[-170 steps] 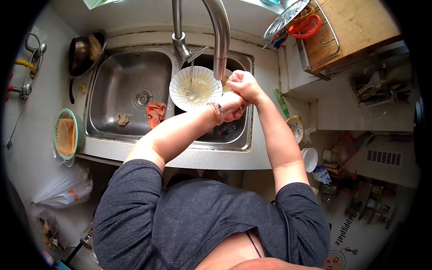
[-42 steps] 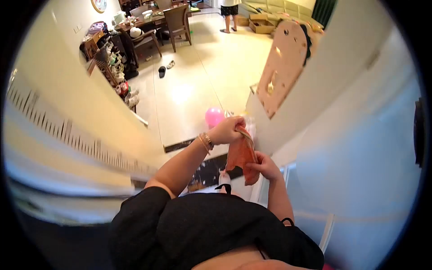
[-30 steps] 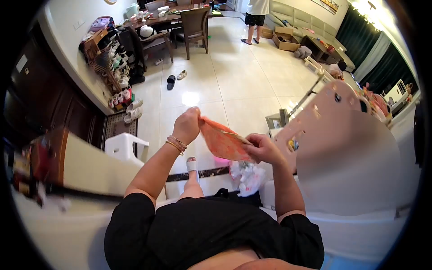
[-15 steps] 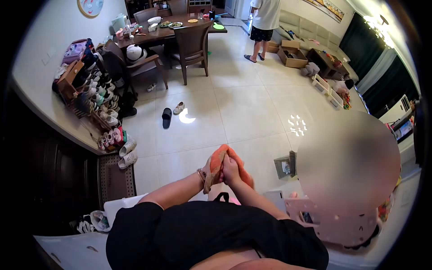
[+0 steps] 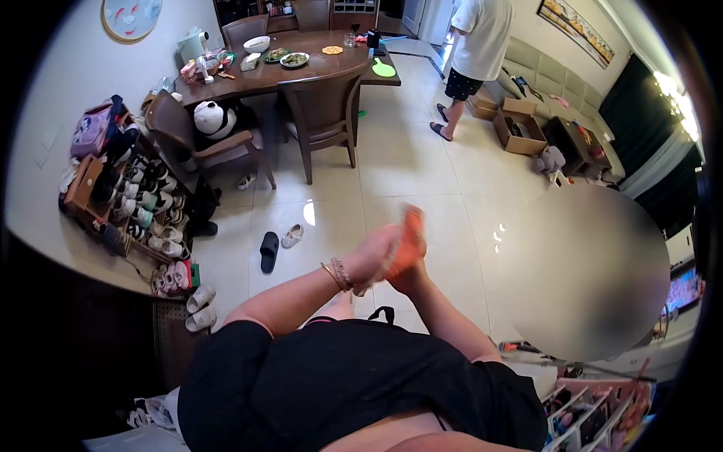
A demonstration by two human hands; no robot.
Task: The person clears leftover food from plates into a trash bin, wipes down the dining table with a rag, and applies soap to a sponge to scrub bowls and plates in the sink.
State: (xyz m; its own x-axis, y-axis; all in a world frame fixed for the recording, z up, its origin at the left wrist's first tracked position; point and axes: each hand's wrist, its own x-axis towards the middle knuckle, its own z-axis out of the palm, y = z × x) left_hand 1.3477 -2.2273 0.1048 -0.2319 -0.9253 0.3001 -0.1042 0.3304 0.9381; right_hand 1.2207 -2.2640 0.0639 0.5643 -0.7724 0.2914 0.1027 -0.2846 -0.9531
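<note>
In the head view, motion blur marks the orange cloth (image 5: 407, 250), bunched at centre, apparently being worked between the left hand (image 5: 370, 260) and the right hand (image 5: 410, 279). It is gripped by both, fingers curled closed, tips hidden. The table (image 5: 312, 38) is seen towards eleven o'clock.

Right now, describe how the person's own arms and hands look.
Short, loose black fabric sleeves cover the upper arms. The left hand is ungloved, with a thin gold-coloured bangle and a pinkish beaded bracelet at its wrist. The right hand is also ungloved; no bracelet shows there.
</note>
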